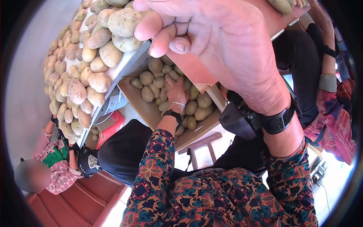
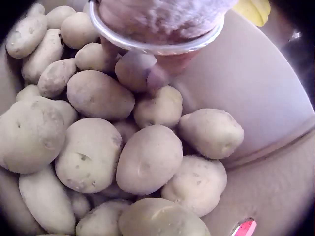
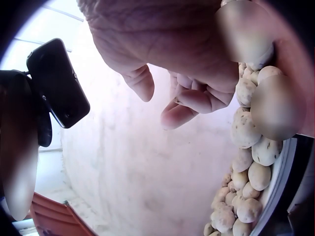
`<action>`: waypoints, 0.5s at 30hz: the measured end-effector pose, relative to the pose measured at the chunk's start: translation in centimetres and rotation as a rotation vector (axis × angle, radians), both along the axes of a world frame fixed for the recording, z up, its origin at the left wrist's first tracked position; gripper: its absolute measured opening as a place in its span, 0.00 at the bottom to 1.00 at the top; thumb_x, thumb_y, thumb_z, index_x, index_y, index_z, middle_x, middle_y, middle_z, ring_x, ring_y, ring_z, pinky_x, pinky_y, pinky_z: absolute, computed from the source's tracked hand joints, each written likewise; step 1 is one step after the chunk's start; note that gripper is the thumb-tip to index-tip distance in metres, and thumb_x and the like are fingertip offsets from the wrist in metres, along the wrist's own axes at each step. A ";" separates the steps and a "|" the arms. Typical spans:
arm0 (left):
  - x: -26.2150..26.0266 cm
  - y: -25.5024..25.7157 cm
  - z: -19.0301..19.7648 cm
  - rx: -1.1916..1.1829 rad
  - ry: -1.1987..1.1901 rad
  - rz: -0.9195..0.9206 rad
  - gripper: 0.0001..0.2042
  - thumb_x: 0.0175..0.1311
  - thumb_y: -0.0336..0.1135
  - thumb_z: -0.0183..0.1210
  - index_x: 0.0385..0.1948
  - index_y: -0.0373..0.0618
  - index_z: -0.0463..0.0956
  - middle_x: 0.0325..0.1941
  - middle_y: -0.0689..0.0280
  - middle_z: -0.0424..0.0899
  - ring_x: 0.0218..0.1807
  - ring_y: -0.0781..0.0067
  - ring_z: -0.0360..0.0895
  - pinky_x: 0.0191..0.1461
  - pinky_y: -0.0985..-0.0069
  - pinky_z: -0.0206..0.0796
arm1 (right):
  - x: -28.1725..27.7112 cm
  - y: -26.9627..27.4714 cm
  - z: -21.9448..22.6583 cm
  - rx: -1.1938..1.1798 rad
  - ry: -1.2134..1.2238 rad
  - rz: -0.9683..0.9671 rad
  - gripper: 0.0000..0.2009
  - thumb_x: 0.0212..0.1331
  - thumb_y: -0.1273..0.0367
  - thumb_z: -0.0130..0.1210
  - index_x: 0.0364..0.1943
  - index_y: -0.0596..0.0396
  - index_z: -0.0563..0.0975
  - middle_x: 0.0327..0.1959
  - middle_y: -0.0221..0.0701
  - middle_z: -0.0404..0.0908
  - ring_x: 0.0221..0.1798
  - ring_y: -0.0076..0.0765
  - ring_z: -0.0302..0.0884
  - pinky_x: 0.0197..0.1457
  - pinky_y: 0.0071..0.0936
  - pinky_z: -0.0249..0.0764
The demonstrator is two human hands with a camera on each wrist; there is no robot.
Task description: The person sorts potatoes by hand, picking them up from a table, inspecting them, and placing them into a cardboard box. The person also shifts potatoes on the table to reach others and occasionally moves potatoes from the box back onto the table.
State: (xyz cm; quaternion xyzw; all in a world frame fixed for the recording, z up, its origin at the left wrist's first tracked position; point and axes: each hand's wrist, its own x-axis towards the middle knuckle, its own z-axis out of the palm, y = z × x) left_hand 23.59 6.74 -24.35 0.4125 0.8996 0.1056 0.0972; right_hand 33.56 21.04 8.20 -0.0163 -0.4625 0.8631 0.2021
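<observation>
In the head view, the left hand (image 1: 176, 91), with a bangle at its wrist, reaches down into a cardboard box (image 1: 151, 115) of potatoes (image 1: 147, 93), its fingers spread on them. The left wrist view shows the bangle (image 2: 147, 46) and part of the hand (image 2: 160, 71) against potatoes (image 2: 150, 157); most fingers are hidden. Raised close to the head camera, the right hand (image 1: 223, 45) has its palm showing and its fingers loosely bent, with nothing in them. In the right wrist view that hand (image 3: 172, 54) has its thumb apart from the bent fingers.
A white surface heaped with potatoes (image 1: 77, 90) lies at the left. A red board (image 1: 191, 70) adjoins the box. One person in pink and green (image 1: 56, 162) is at the lower left, another person's plaid sleeve (image 1: 329, 121) at the right. A bucket (image 1: 113, 103) stands below the heaped surface.
</observation>
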 end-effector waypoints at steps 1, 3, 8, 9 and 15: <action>-0.6 0.2 -1.4 -0.045 0.074 -0.010 0.36 0.42 0.34 0.73 0.59 0.51 0.70 0.73 0.36 0.43 0.70 0.32 0.54 0.69 0.58 0.61 | 0.0 0.1 -0.1 0.014 0.007 0.007 0.11 0.66 0.62 0.54 0.33 0.56 0.77 0.32 0.29 0.80 0.32 0.21 0.76 0.35 0.16 0.66; -2.1 1.4 -4.7 -0.126 0.222 -0.034 0.36 0.41 0.34 0.73 0.60 0.54 0.71 0.73 0.37 0.43 0.70 0.32 0.55 0.69 0.59 0.61 | 0.0 0.5 -0.1 0.051 0.021 0.015 0.11 0.66 0.62 0.54 0.33 0.57 0.77 0.31 0.29 0.80 0.32 0.21 0.76 0.35 0.16 0.66; -1.4 3.2 1.9 -0.184 -0.197 0.165 0.40 0.35 0.36 0.75 0.61 0.55 0.72 0.72 0.38 0.48 0.70 0.34 0.55 0.69 0.62 0.61 | 0.2 0.8 0.3 0.141 0.050 0.044 0.12 0.66 0.62 0.54 0.33 0.57 0.77 0.31 0.28 0.80 0.32 0.20 0.75 0.34 0.16 0.65; -1.5 3.0 1.2 -0.180 -0.194 0.161 0.40 0.35 0.36 0.75 0.61 0.55 0.72 0.72 0.38 0.48 0.70 0.34 0.55 0.69 0.62 0.61 | 0.3 0.9 0.4 0.161 0.059 0.048 0.12 0.66 0.62 0.54 0.33 0.57 0.77 0.31 0.28 0.80 0.32 0.20 0.75 0.34 0.16 0.65; -2.2 0.4 4.7 -0.025 -0.393 0.226 0.39 0.31 0.34 0.76 0.56 0.47 0.74 0.53 0.48 0.76 0.63 0.47 0.70 0.64 0.65 0.67 | 0.5 0.5 1.4 0.129 -0.043 -0.027 0.14 0.67 0.60 0.52 0.32 0.57 0.77 0.31 0.27 0.80 0.31 0.19 0.74 0.33 0.17 0.60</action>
